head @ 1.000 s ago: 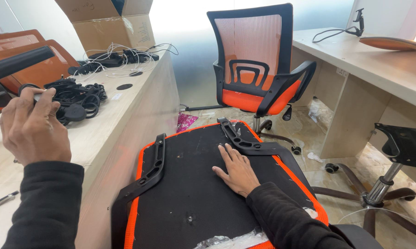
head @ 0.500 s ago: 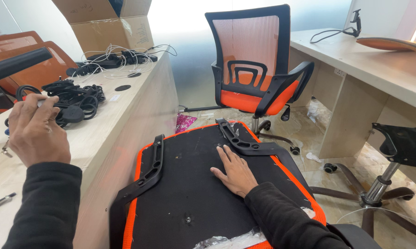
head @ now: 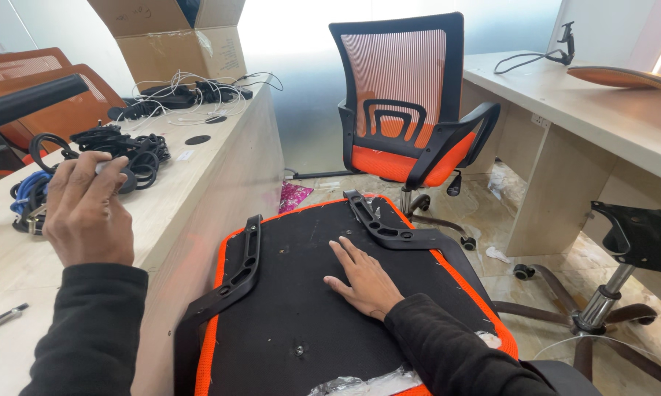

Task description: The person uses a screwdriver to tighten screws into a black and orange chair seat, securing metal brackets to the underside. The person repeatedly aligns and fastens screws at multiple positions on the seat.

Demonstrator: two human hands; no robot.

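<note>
On the desk [head: 198, 191] at left, the left hand [head: 87, 213] curls its fingers together around a small dark part, too hidden to identify, beside the coiled black cables [head: 125, 150]. The right hand [head: 363, 279] lies flat, fingers apart, on the upturned seat cushion [head: 308, 308]; firm downward pressure would best steady it. The seat cushion's long axis runs away from the viewer, toward the assembled orange chair [head: 411, 110].
</note>
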